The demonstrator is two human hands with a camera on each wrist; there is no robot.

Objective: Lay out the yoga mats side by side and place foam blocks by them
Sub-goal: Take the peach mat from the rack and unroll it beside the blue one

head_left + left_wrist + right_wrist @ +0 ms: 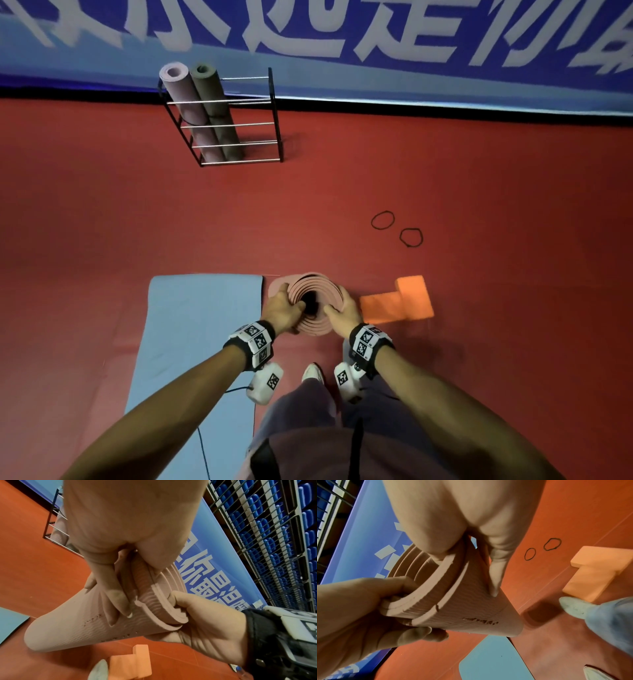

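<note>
Pink yoga mat (310,301), still rolled into a loose coil, stands on end between the person's two hands, its open spiral facing up toward the head camera. The left hand (282,310) grips the coil's left side, thumb hooked over the top edge into the layers and fingers (118,601) spread down the ribbed outer wall. The right hand (342,313) clamps the opposite side the same way, its thumb inside the spiral and fingers (496,574) pressed along the outside. Both forearms reach forward and downward from the body, wrists bent in toward each other, each carrying a black strap with printed markers.

Just left of the roll lies the blue yoga mat (198,342), unrolled flat on the red floor (479,205). Just right of the roll sit two orange foam blocks (399,303), touching each other in an L shape. Farther out on the floor lie two black elastic bands (397,228), near each other. Against the blue banner (342,41) stands a wire rack (236,137) holding a mauve rolled mat (186,109) and an olive rolled mat (219,109) side by side.
</note>
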